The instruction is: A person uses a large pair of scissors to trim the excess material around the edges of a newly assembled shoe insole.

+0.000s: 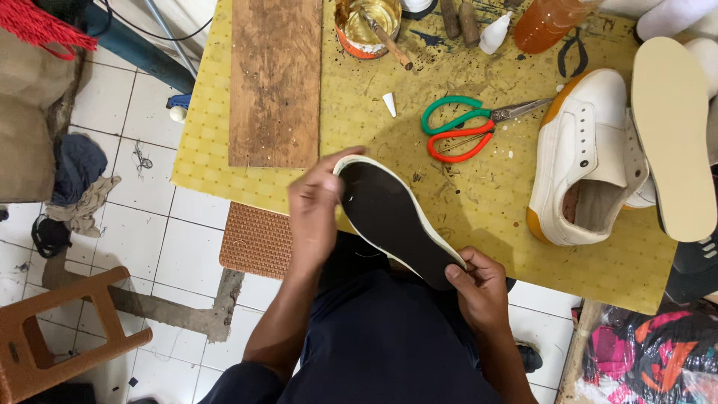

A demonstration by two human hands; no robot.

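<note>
I hold a shoe with a dark sole [393, 223] and a cream rim over my lap, sole side up. My left hand [314, 206] grips its upper end, fingers curled over the rim. My right hand [479, 284] pinches its lower end with thumb on the sole. The shoe lies slantwise in front of the yellow table [359, 135].
On the table lie a white shoe with an orange sole [580, 150], a cream insole [673, 135], green-and-orange scissors [460, 127], a glue tin with a brush [368, 26], a wooden board [274, 82] and pliers [574, 52]. A brown stool [52, 329] stands on the tiled floor at the left.
</note>
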